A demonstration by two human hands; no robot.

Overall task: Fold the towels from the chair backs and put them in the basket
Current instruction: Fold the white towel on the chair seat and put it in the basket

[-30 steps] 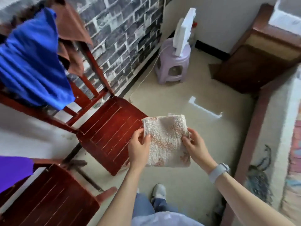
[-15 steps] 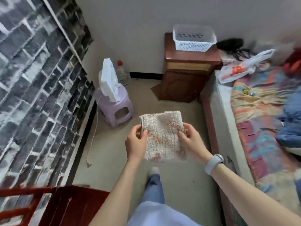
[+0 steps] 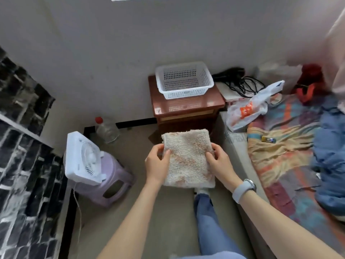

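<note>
The head view looks down on a folded towel [image 3: 187, 157], cream with faint orange marks, held in the air above the floor between the person's two hands. The left hand [image 3: 157, 168] pinches its left edge, thumb on top and fingers curled underneath, and the right hand [image 3: 218, 163] grips the right edge the same way, a pale wristband [image 3: 243, 189] on that wrist. The towel is already a neat, thick rectangle, so the folding of this one looks finished; what is left for it is the carry and the drop. The basket [image 3: 183, 79], a white plastic one with holes in its walls, stands ahead on a small brown cabinet [image 3: 186, 107] against the wall, well apart from the towel. It appears to hold nothing yet, which suggests this is the first towel to go in, though its floor is seen only through glare. No chairs or other towels show in this view, so how many remain cannot be told from here. A white fan [image 3: 84, 157] on a lilac stool [image 3: 112, 186] stands to the left, with a bottle [image 3: 106, 129] behind it, and a bed [image 3: 291, 161] with a plastic bag [image 3: 248, 107] lies to the right.
</note>
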